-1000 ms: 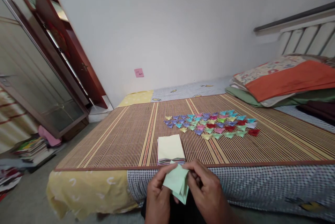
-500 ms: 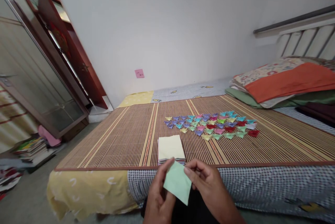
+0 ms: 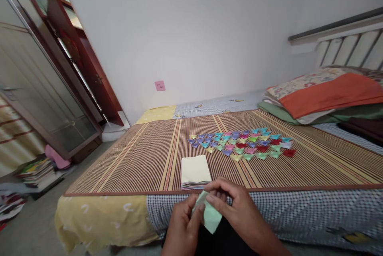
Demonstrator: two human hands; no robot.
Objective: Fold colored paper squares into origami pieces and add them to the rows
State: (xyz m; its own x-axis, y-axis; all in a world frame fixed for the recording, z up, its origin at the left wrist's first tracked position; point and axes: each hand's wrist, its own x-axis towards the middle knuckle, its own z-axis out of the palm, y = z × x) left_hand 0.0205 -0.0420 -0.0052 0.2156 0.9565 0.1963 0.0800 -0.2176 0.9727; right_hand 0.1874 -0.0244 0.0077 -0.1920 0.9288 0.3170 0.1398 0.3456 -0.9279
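Note:
A pale green sheet of paper [image 3: 212, 219], partly folded, is held low in front of me, just off the bed's near edge. My left hand [image 3: 187, 220] pinches its left side, thumb lying across the front. On the upper right side, my right hand [image 3: 230, 204] grips the paper between thumb and fingers. Just beyond my hands lies a stack of paper [image 3: 196, 169] with a cream sheet on top. Farther right, small folded paper shapes [image 3: 239, 144] in several colours are set out in rows.
A striped woven mat [image 3: 134, 156] covers the bed, over a checked and yellow sheet [image 3: 104, 220]. Folded bedding with an orange band [image 3: 329, 92] lies at the right, by a radiator [image 3: 353, 46]. At the left are a glass door [image 3: 44, 72] and a pile of books [image 3: 37, 170].
The green paper has gone from lying flat as a diamond to being partly folded over. My left thumb has come onto its front, and my right fingers have moved over its top edge.

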